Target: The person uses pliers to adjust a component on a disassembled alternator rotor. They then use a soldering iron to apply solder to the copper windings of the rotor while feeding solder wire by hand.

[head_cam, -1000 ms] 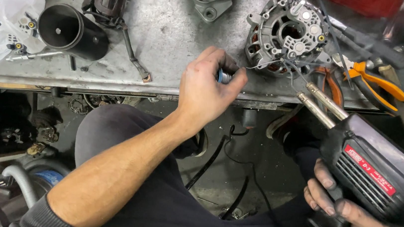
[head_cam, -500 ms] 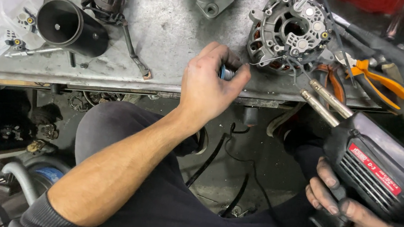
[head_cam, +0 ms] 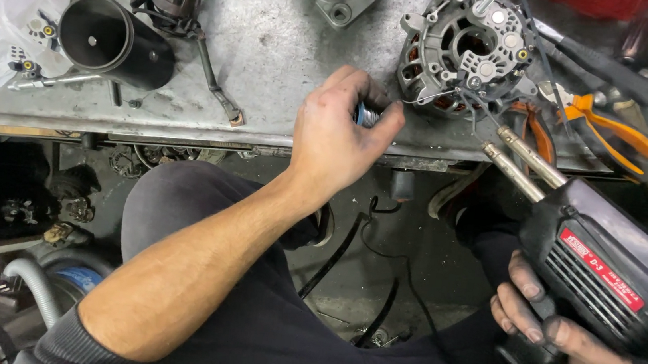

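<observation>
My left hand (head_cam: 341, 132) rests on the front edge of the metal workbench (head_cam: 275, 40), its fingers closed around a small blue and silver spool (head_cam: 366, 115). My right hand (head_cam: 564, 340) grips the handle of a black soldering gun (head_cam: 604, 264). The gun's two metal prongs (head_cam: 521, 156) point up and left toward the wires of a grey alternator housing (head_cam: 470, 49), which lies on the bench just right of my left hand. The prong tips sit close below the housing.
A black cylinder (head_cam: 114, 43) lies at the bench's left beside a white plastic bag (head_cam: 2, 4). Orange-handled pliers (head_cam: 606, 127) and other hand tools lie at the right. A wrench (head_cam: 214, 86) lies mid-bench. My legs and loose cables are below the bench.
My left hand has stayed at the bench edge on the small spool, shifting slightly. The soldering gun has kept its place near the alternator housing.
</observation>
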